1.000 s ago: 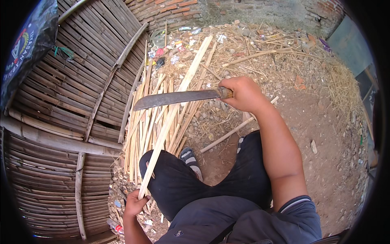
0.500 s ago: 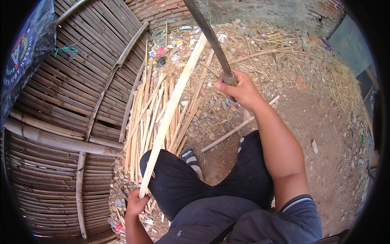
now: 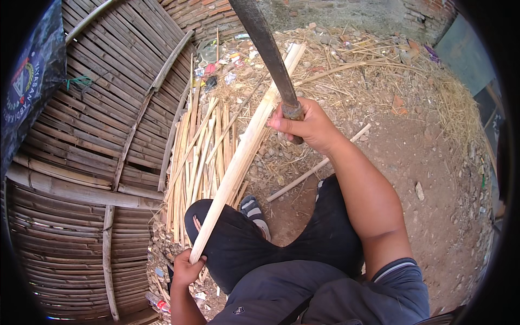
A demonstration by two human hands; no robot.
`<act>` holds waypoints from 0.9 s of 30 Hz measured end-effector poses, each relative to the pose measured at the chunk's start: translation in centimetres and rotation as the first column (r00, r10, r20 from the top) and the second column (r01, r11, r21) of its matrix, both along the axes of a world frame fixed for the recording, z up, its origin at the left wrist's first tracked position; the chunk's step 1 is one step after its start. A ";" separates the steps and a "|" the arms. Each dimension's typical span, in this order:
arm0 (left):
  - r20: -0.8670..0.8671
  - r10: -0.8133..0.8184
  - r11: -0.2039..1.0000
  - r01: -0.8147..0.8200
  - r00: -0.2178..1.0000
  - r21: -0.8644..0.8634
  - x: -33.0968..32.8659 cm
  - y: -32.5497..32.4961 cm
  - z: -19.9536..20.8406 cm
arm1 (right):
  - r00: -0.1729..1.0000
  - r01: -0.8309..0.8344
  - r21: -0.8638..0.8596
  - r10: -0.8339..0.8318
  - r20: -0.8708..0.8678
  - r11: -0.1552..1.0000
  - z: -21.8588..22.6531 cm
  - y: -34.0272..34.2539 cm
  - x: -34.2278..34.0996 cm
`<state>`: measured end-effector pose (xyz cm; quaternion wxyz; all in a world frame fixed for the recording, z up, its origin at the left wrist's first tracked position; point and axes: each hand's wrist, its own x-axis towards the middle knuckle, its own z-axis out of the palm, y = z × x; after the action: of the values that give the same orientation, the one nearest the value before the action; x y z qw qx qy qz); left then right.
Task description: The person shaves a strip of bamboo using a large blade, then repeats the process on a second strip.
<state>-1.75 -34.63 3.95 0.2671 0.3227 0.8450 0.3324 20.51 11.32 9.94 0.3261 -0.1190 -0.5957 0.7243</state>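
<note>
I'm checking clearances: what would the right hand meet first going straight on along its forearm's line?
The right hand would probably meet the pale bamboo strip held by the left hand, though relative heights are unclear.

- Outdoor yard (image 3: 439,227), rough, bare earth and stones, daylit
- Bamboo-slat wall (image 3: 59,146), one, left side
- Brick wall (image 3: 336,15), one, weathered, far side
- Loose straw (image 3: 457,122), right side
- Scattered litter (image 3: 210,82), near the brick wall

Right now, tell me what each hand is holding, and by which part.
The left hand grips the long pale strip by its near end; the right hand holds the machete by its handle.
</note>
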 end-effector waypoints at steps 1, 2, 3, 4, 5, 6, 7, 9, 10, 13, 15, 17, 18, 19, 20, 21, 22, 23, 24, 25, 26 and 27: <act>-0.004 -0.004 1.000 0.004 1.000 0.009 0.0 0.0 0.0 | 1.000 0.004 0.001 -0.004 -0.007 1.000 0.2 -0.1 0.0; -0.001 0.007 1.000 -0.007 1.000 -0.012 0.0 0.0 0.0 | 1.000 0.009 0.002 -0.009 -0.014 1.000 0.3 -0.1 0.1; 0.001 0.019 0.999 -0.018 1.000 -0.034 0.0 -0.1 0.1 | 1.000 0.018 -0.010 -0.018 0.000 1.000 0.5 -0.1 0.2; 0.004 0.030 0.998 -0.030 1.000 -0.055 0.0 -0.1 0.1 | 1.000 0.026 -0.022 -0.026 0.013 0.999 0.6 0.0 0.4; -0.007 0.018 0.998 -0.018 1.000 -0.057 -0.1 -0.2 0.1 | 0.999 0.034 -0.033 -0.033 0.027 0.999 0.6 0.1 0.5; -0.017 0.005 0.998 -0.006 1.000 -0.058 -0.1 -0.2 0.1 | 0.999 0.048 -0.047 -0.048 0.018 0.998 0.6 0.2 0.5; -0.027 -0.008 0.998 0.007 1.000 -0.059 -0.1 -0.3 0.1 | 0.998 0.062 -0.061 -0.061 0.010 0.996 0.6 0.3 0.6; -0.011 0.006 0.999 -0.007 1.000 -0.054 -0.1 -0.3 0.0 | 0.997 0.077 -0.097 -0.078 -0.008 0.992 0.6 0.5 0.7; -0.004 0.013 0.999 -0.014 1.000 -0.051 -0.1 -0.3 0.0 | 0.997 0.079 -0.119 -0.082 -0.018 0.990 0.5 0.6 0.8; -0.026 0.007 1.000 -0.008 1.000 -0.014 0.0 -0.1 0.0 | 0.992 0.077 -0.177 -0.093 -0.085 0.981 0.4 0.8 0.8; -0.014 0.030 0.999 -0.030 0.999 -0.025 0.3 0.2 0.4 | 0.985 0.086 -0.227 -0.117 -0.126 0.970 0.5 0.8 0.8; -0.018 0.040 0.999 -0.040 0.999 -0.012 0.1 0.0 0.1 | 0.976 0.108 -0.290 -0.156 -0.149 0.951 0.9 0.7 0.9; -0.029 0.037 0.999 -0.037 0.999 0.008 -0.5 -0.6 -0.6 | 0.964 0.133 -0.307 -0.195 -0.180 0.942 1.0 0.9 1.1; -0.040 0.036 0.999 -0.035 0.999 0.028 -0.9 -1.0 -1.0 | 0.950 0.156 -0.325 -0.232 -0.210 0.933 0.9 1.4 1.4; -0.057 0.063 0.998 -0.061 0.996 0.030 -1.2 -1.5 -1.4 | 0.933 0.179 -0.343 -0.270 -0.239 0.922 0.8 2.0 1.7; -0.074 0.090 0.996 -0.087 0.993 0.031 -1.3 -1.7 -1.5 | 0.921 0.242 -0.324 -0.321 -0.218 0.915 0.9 2.4 2.1; -0.090 0.116 0.993 -0.114 0.989 0.033 -1.4 -1.9 -1.6 | 0.907 0.304 -0.302 -0.372 -0.199 0.903 1.2 2.9 2.6; -0.098 0.137 0.990 -0.134 0.986 0.029 -1.4 -2.2 -1.7 | 0.888 0.365 -0.279 -0.422 -0.181 0.888 1.4 3.4 3.1; -0.108 0.157 0.988 -0.155 0.982 0.023 -1.5 -2.3 -1.6 | 0.862 0.461 -0.228 -0.494 -0.112 0.857 1.5 3.9 3.6; -0.117 0.177 0.984 -0.176 0.977 0.019 -1.5 -2.4 -1.6 | 0.851 0.520 -0.147 -0.525 0.007 0.841 1.3 4.6 4.1; -0.141 0.177 0.984 -0.174 0.974 0.029 -1.5 -2.5 -1.6 | 0.821 0.566 -0.058 -0.557 0.122 0.822 1.0 5.4 4.8; -0.166 0.178 0.984 -0.174 0.970 0.040 -1.5 -2.5 -1.6 | 0.775 0.598 0.036 -0.589 0.230 0.801 0.9 5.8 5.3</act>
<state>-3.22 -37.15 2.36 0.1600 0.2770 0.8857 0.3366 25.78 17.08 10.83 0.4641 -0.3896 -0.5473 0.5773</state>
